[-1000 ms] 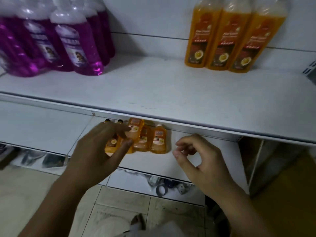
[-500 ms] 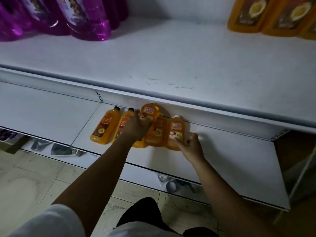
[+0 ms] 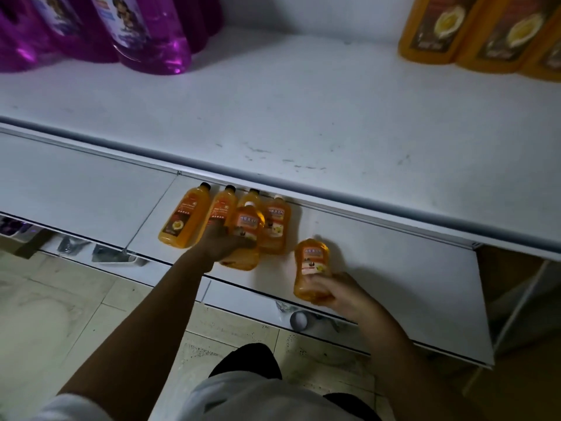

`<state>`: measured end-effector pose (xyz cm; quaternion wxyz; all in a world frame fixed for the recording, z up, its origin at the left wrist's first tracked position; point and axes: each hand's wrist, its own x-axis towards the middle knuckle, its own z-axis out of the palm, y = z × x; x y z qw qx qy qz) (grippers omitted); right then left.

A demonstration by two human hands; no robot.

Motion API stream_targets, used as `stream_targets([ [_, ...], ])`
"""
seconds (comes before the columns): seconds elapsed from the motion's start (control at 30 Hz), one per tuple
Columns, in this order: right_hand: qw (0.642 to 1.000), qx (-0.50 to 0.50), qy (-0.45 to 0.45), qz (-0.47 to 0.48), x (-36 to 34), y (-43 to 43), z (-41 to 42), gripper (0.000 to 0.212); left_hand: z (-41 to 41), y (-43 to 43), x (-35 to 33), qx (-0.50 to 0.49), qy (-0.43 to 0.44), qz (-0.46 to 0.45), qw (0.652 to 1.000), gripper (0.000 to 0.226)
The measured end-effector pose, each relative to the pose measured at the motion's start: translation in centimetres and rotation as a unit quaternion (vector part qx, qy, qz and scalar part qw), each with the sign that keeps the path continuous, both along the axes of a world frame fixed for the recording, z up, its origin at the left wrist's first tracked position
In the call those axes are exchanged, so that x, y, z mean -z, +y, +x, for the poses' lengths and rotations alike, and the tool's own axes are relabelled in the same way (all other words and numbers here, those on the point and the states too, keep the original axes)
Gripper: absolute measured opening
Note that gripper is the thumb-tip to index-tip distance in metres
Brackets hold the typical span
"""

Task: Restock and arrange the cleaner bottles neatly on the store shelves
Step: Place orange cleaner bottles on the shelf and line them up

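Several small orange cleaner bottles stand on the lower white shelf (image 3: pixel 394 268), just under the lip of the upper shelf. My left hand (image 3: pixel 221 243) grips one orange bottle (image 3: pixel 247 226) in the middle of the group, lifted in front of the others. My right hand (image 3: pixel 337 293) holds another orange bottle (image 3: pixel 312 265), pulled out to the right, apart from the row. Two taller black-capped orange bottles (image 3: pixel 185 221) stand at the left of the group, and one with a white cap (image 3: pixel 276 229) stands at its right.
The upper shelf (image 3: pixel 303 117) carries purple bottles (image 3: pixel 145 34) at the back left and large orange bottles (image 3: pixel 473 28) at the back right. Tiled floor (image 3: pixel 60 329) lies below, with my knees at the bottom edge. A shelf upright (image 3: pixel 516 314) stands at the right.
The view has tilted down and closer to the lower shelf. My right hand has taken a bottle and drawn it out to the right. My left hand stays on a bottle in the group.
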<state>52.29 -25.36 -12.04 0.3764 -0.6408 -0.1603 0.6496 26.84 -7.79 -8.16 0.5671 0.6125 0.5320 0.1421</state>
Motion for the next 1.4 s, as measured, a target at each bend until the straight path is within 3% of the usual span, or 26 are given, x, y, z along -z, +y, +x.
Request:
stream_targets([
  [0.07,0.999,-0.010,0.049,0.004,-1.5,-2.1,-0.3,0.047,-1.3,-2.6,-1.3,0.002,-0.068,-0.042,0.997,0.101],
  [0.17,0.997,-0.036,0.053,0.040,-2.9,-4.4,-1.1,0.055,-2.4,-7.0,-2.7,-0.052,-0.127,-0.097,0.986,0.113],
  [0.3,0.990,-0.059,0.030,0.123,-6.3,-6.5,-2.8,0.081,-3.8,-12.8,-4.7,-0.113,-0.165,-0.110,0.974,0.104],
  [0.53,0.952,-0.176,-0.051,0.245,-13.2,-8.8,-3.7,0.078,-5.5,-21.1,-11.6,-0.177,-0.157,0.027,0.971,0.096],
  [0.83,0.909,-0.196,-0.075,0.359,-22.1,-7.7,-10.1,0.064,-10.4,-27.0,-20.5,-0.289,-0.158,0.197,0.923,0.078],
  [1.0,0.880,-0.208,-0.115,0.411,-26.3,-5.5,-15.7,0.079,-15.7,-27.1,-24.0,-0.339,-0.176,0.266,0.885,0.085],
  [1.2,0.843,-0.244,-0.135,0.461,-30.7,-1.9,-24.1,0.060,-24.2,-24.4,-27.3,-0.347,-0.181,0.322,0.862,0.085],
  [1.4,0.823,-0.208,-0.157,0.505,-34.1,1.8,-33.9,0.053,-34.7,-20.1,-30.1,-0.331,-0.199,0.360,0.849,0.084],
])
